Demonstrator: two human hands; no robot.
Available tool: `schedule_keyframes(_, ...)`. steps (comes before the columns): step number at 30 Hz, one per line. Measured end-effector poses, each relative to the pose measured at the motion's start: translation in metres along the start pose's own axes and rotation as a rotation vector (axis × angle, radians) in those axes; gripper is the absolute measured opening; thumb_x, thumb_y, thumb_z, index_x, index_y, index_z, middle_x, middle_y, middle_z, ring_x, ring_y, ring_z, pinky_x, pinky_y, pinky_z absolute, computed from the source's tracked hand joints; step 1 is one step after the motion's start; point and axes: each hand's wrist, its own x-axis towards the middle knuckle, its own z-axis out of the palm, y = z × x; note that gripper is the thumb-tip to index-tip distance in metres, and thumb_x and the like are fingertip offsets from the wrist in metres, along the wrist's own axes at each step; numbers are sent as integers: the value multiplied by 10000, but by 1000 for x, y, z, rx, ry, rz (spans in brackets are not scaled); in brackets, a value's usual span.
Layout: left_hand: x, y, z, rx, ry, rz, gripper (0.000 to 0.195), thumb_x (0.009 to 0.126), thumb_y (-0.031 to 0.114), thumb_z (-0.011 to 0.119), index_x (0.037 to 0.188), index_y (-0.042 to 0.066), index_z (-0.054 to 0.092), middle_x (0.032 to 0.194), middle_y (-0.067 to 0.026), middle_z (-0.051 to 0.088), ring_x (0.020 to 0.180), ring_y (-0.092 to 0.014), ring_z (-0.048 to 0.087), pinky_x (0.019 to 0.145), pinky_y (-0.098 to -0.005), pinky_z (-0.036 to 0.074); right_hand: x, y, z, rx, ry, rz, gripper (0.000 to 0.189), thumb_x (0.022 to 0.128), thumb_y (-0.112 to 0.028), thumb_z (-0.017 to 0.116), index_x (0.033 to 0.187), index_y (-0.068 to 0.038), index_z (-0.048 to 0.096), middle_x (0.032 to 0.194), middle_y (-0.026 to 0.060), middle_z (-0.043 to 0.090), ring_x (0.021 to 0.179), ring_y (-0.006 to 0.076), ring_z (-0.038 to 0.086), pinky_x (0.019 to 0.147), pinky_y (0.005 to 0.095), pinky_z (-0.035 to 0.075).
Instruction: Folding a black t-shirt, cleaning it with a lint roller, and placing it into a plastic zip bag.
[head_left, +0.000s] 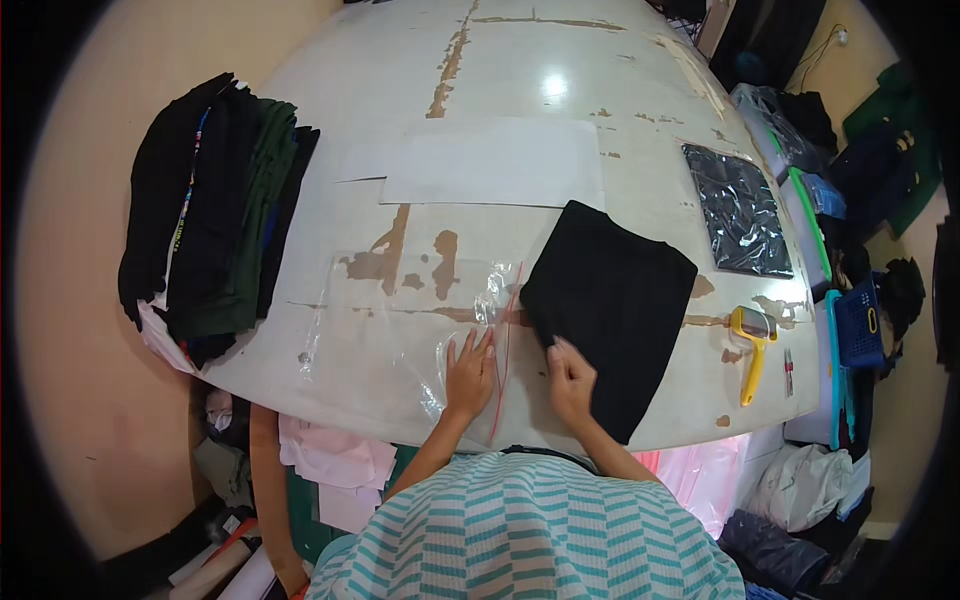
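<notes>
A clear plastic bag (375, 352) with a red line along its right edge lies flat on the white table (645, 67). My left hand (471, 375) rests on the bag beside that line, fingers spread. Just right of it is a folded black garment (615, 300), lying tilted on the table. My right hand (571, 379) is at the garment's lower left edge with its fingers curled; whether they pinch the cloth is not plain. Beyond the bag lie white paper sheets (495, 161).
A tall stack of folded dark garments (217, 210) stands at the left. At the right are a bagged dark garment (739, 210), a yellow-handled lint roller (752, 352) and a small pointed tool (788, 373). A blue basket (857, 322) sits beyond the table's right edge.
</notes>
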Motion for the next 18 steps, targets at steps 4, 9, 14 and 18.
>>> schedule_keyframes(4, 2, -4, -3, -157, 67, -41, 406, 949, 225, 274, 1257, 26, 447, 1276, -122, 469, 1249, -277, 354, 1055, -427, 150, -4, 12, 16, -680, -606, -369, 362, 810, -186, 551, 1159, -89, 550, 1244, 67, 503, 1188, 281, 420, 1009, 440, 256)
schedule_keyframes(9, 5, -9, -20, -307, 220, -105, 412, 954, 217, 249, 1231, 16, 477, 1286, -129, 462, 1264, -257, 343, 1043, -372, 210, -3, 16, 20, -839, -594, -475, 386, 822, -266, 506, 1180, -125, 534, 1292, 55, 453, 1201, 255, 391, 996, 498, 213)
schedule_keyframes(14, 6, -1, -37, -306, 235, -65, 396, 954, 208, 265, 1210, 17, 499, 1293, -94, 462, 1261, -270, 343, 1050, -413, 168, 24, 21, 40, -905, -537, -487, 408, 802, -295, 524, 1181, -144, 530, 1295, 47, 450, 1188, 262, 399, 975, 523, 217)
schedule_keyframes(18, 16, -1, -56, -339, 361, -131, 401, 955, 211, 276, 1210, -14, 488, 1284, -122, 467, 1247, -259, 367, 1044, -390, 200, 31, 24, 48, -935, -503, -457, 415, 790, -303, 536, 1173, -144, 535, 1291, 49, 452, 1184, 269, 403, 964, 543, 227)
